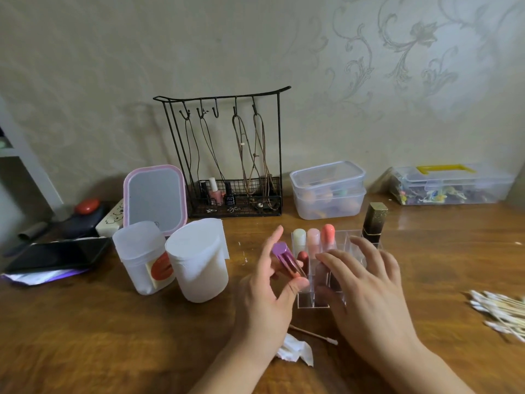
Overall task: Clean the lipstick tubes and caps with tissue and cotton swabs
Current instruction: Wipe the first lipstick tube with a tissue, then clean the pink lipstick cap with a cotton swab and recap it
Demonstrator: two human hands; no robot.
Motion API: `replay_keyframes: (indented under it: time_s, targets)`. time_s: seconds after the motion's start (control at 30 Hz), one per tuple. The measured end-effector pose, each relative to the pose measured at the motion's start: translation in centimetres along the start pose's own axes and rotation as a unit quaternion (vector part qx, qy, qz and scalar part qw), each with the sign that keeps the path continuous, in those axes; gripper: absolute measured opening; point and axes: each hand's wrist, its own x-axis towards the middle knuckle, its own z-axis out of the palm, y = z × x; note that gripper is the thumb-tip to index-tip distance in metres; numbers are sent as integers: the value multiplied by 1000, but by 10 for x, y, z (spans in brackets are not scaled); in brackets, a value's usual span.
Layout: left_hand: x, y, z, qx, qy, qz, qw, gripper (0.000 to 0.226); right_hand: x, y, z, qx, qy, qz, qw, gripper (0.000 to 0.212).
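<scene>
The left hand holds a purple-capped lipstick tube pinched between thumb and fingers, tilted with its cap up and away from the person, just left of the clear organizer. The right hand hovers over that organizer with fingers spread and fairly straight, holding nothing; whether the fingertips touch the tubes beneath is hard to say, since the hand is blurred.

Standing in the back row of the organizer are a cream tube, a pale pink tube and a coral tube. A black and gold lipstick stands upright at its far right corner.

On the wooden table, close to the person, a crumpled tissue lies beside the left wrist, with a single cotton swab just next to it. A heap of cotton swabs lies well off to the right.

To the left stand a tissue roll and, touching it, a white plastic container with a red lips sticker. Behind them a pink-framed mirror leans, and a black wire rack with cords and nail polish bottles stands against the wall. Two stacked clear boxes sit to its right.
</scene>
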Motion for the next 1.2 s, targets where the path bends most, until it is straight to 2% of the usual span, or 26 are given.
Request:
replay_keyframes:
  time_s: [0.1,0.2,0.27,0.37,0.47,0.53,0.6,0.67,0.77,0.87,0.9,0.93,1.0,1.03,1.2]
  targets:
    - [-3,-2,5,34,-32,15,999,110,2,-4,0,10,23,-2,1000,36]
    - [-3,-7,10,47,-51,38,997,110,4,-6,-1,32,25,16,999,34]
    - [-2,-9,12,70,-50,58,995,100,6,-7,-2,48,28,34,998,33]
    - [-1,-10,13,63,-70,66,993,85,10,-8,-9,114,79,53,989,33]
    - [0,-11,13,77,-57,75,993,82,13,-6,-21,254,124,72,956,42]
    - [-1,-10,11,80,-35,77,993,84,13,-3,-27,342,137,78,926,40]
    - [-3,-6,9,79,-6,99,992,81,10,-2,-32,406,130,61,902,34]
    - [-5,1,4,48,15,160,986,70,5,-5,-35,450,109,44,885,34]
    - [-10,17,-5,-28,-5,214,976,46,-2,-13,-37,450,104,61,885,32]
    - [-8,13,-6,4,48,253,966,29,-6,-18,-36,497,84,93,859,38]
    - [-6,10,-6,24,57,267,962,25,-7,-18,-36,491,79,90,863,39]
    - [-5,7,-7,41,51,278,958,21,-7,-17,-37,458,76,73,882,37]
    - [-3,4,-11,69,14,290,954,17,-6,-16,-39,384,69,30,920,30]
    - [-3,5,-14,77,-10,293,953,18,-6,-15,-40,367,69,17,928,28]
    - [-3,8,-21,89,-95,283,950,20,-8,-12,-43,368,64,0,927,27]
